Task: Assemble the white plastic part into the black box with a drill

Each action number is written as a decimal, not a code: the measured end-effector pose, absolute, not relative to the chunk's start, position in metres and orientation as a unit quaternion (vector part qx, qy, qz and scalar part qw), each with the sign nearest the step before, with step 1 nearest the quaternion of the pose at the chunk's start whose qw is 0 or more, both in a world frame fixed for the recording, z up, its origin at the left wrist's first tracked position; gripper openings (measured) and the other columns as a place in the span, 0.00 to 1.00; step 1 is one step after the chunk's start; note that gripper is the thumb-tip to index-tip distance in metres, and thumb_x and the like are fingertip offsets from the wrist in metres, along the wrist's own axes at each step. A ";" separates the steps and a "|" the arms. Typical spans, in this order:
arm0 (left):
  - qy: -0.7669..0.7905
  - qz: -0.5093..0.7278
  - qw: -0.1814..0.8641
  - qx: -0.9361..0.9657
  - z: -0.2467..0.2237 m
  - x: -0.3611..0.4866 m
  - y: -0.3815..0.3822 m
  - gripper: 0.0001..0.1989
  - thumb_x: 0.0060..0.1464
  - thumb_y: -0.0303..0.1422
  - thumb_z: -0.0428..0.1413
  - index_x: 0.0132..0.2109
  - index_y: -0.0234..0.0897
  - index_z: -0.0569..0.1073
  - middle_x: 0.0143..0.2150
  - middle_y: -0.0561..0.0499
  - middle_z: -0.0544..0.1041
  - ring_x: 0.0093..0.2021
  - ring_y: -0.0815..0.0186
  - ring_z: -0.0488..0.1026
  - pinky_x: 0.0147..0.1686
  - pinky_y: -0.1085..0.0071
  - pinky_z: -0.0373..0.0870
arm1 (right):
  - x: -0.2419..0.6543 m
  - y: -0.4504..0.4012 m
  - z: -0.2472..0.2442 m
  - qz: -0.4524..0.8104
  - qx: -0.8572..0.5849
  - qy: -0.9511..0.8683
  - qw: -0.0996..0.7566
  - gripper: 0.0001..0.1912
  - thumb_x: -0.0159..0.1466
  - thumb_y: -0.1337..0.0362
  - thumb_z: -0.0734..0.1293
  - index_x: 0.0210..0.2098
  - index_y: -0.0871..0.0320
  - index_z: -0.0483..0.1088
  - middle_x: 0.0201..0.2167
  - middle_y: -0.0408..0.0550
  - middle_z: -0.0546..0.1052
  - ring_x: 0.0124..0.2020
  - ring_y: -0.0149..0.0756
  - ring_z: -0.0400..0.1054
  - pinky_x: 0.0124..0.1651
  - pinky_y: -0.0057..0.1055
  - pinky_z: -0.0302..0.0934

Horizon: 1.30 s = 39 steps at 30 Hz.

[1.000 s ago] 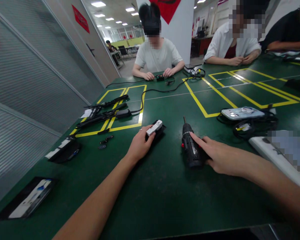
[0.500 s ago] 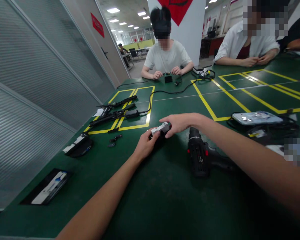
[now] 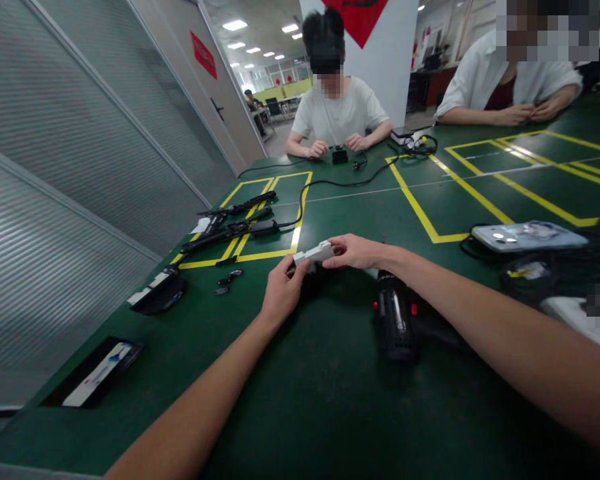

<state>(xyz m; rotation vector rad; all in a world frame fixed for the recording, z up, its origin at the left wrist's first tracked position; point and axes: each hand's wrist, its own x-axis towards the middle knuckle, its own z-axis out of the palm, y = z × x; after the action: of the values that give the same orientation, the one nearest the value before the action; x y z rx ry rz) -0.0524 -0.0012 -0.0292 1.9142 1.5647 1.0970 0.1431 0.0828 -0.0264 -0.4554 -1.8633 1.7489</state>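
Between my two hands is a small white block-shaped part (image 3: pixel 318 253), held a little above the green table (image 3: pixel 290 407). My left hand (image 3: pixel 282 287) pinches its left end with thumb and fingers. At its right end my right hand (image 3: pixel 353 253) closes thumb and fingertips on it. The part's underside is in shadow, and I cannot make out its details. Under my right forearm lies a black cordless drill (image 3: pixel 396 320) with red buttons, its handle partly hidden by the arm.
Small dark pieces (image 3: pixel 223 290) lie left of my hands, near black straightener-like tools (image 3: pixel 230 230) with a cord. Further left are a black-and-white part (image 3: pixel 155 290) and a flat packet (image 3: pixel 97 377). A phone (image 3: pixel 527 235) rests on cables at right. Two people sit opposite.
The white part has turned and shows a longer side, with my right hand shifted to its right end. My left hand has moved slightly left. The view has tilted a little.
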 end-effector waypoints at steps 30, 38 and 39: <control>0.675 0.120 0.077 0.724 0.019 -0.076 -0.025 0.31 0.50 0.54 0.49 0.51 0.36 0.69 0.46 0.44 0.71 0.43 0.58 0.70 0.43 0.63 0.66 | 0.150 0.099 -0.016 0.569 -0.541 -0.384 0.486 0.07 0.78 0.79 0.65 0.40 0.72 0.68 0.27 0.48 0.67 0.27 0.46 0.67 0.14 0.24 0.65; 0.832 0.041 -0.030 0.552 0.036 -0.198 -0.086 0.38 0.50 0.59 0.42 0.52 0.29 0.68 0.49 0.39 0.71 0.47 0.52 0.69 0.45 0.62 0.65 | 0.144 0.105 -0.023 0.552 -0.555 -0.396 0.480 0.08 0.77 0.79 0.66 0.38 0.71 0.70 0.26 0.47 0.67 0.25 0.44 0.67 0.11 0.21 0.61; 0.846 0.022 -0.029 0.532 0.035 -0.209 -0.094 0.39 0.49 0.59 0.43 0.51 0.28 0.69 0.47 0.39 0.73 0.46 0.50 0.70 0.43 0.61 0.65 | 0.144 0.106 -0.024 0.550 -0.558 -0.393 0.481 0.08 0.77 0.79 0.67 0.39 0.71 0.70 0.26 0.47 0.67 0.25 0.43 0.67 0.11 0.21 0.61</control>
<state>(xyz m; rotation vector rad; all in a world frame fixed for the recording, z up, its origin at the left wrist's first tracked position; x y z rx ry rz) -0.2091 -0.0936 0.0352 1.7023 2.7092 0.0707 0.1444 0.1056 -0.0239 -1.3619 -0.9575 1.3421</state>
